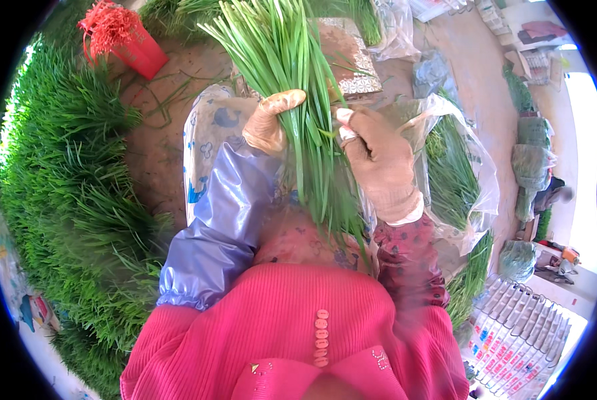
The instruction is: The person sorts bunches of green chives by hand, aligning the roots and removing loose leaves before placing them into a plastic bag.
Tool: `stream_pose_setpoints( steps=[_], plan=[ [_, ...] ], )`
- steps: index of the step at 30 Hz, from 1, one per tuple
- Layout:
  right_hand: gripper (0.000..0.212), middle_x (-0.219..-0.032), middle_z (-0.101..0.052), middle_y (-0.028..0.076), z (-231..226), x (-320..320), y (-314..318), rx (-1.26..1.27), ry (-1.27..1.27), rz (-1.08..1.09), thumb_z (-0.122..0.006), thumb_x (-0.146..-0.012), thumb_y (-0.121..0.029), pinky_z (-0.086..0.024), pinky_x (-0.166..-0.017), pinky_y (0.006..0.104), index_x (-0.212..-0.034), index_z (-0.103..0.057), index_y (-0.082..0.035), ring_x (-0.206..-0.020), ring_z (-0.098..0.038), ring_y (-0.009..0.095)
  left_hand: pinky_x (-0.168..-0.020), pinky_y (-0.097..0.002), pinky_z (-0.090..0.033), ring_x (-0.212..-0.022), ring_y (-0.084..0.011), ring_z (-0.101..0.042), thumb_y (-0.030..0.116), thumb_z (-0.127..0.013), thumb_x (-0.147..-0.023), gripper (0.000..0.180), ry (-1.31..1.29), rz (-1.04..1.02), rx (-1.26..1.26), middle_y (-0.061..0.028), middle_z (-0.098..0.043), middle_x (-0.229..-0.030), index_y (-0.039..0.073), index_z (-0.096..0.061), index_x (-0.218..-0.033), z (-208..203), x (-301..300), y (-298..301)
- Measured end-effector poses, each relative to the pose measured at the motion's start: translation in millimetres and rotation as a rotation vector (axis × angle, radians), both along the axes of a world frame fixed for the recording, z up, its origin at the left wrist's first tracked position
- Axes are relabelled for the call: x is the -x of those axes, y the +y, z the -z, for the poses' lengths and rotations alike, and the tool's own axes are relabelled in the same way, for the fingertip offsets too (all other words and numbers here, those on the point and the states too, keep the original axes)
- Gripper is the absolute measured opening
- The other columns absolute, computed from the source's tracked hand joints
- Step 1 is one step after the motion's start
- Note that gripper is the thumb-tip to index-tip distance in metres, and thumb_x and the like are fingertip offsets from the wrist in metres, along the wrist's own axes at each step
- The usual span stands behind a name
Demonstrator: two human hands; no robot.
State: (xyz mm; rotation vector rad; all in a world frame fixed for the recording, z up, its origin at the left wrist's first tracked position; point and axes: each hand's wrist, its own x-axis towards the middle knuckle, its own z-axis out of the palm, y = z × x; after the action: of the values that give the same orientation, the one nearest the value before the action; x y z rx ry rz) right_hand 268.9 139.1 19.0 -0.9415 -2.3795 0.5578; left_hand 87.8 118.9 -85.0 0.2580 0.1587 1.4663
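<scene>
head view: left grip (270, 125) clasps green stalks (295, 57), right grip (380, 160) just beside them, pinch unclear.

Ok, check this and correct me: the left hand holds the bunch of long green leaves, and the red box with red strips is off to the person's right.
One thing is wrong: the red box with red strips is off to the person's left, as the head view shows. The left hand does hold the bunch of long green leaves.
</scene>
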Motion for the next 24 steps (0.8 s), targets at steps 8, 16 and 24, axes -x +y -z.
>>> stream_pose_setpoints(
  steps=[8,16,24],
  plan=[
    [0.026,-0.103,-0.067,0.011,-17,3,-14,0.053,-0.037,-0.016,-0.072,-0.080,-0.019,-0.053,-0.072,0.0340,-0.104,-0.068,-0.008,-0.088,-0.067,0.027,-0.098,-0.0497,-0.051,-0.113,-0.0357,-0.060,0.015,-0.066,-0.083,0.059,0.021,0.007,0.054,-0.0246,-0.056,-0.129,-0.008,-0.046,-0.134,8,4,-3],
    [0.014,-0.127,-0.060,0.018,6,-6,3,0.252,0.153,0.000,-0.067,-0.079,-0.003,-0.052,-0.074,0.0294,-0.092,-0.066,0.001,-0.085,-0.067,0.024,-0.106,-0.0538,-0.043,-0.129,-0.0370,-0.047,0.020,-0.070,-0.074,0.079,-0.022,-0.008,-0.079,-0.0203,-0.040,-0.147,-0.005,-0.037,-0.142,1,0,-4],
    [0.010,-0.127,-0.057,0.022,-27,-3,13,-0.134,0.165,-0.071,-0.066,-0.076,0.007,-0.050,-0.073,0.0269,-0.084,-0.060,0.006,-0.091,-0.063,0.020,-0.107,-0.0537,-0.043,-0.129,-0.0360,-0.048,0.026,-0.072,-0.073,0.086,-0.017,-0.005,-0.107,-0.0191,-0.042,-0.145,-0.002,-0.033,-0.145,-6,-1,-5]
  ],
)
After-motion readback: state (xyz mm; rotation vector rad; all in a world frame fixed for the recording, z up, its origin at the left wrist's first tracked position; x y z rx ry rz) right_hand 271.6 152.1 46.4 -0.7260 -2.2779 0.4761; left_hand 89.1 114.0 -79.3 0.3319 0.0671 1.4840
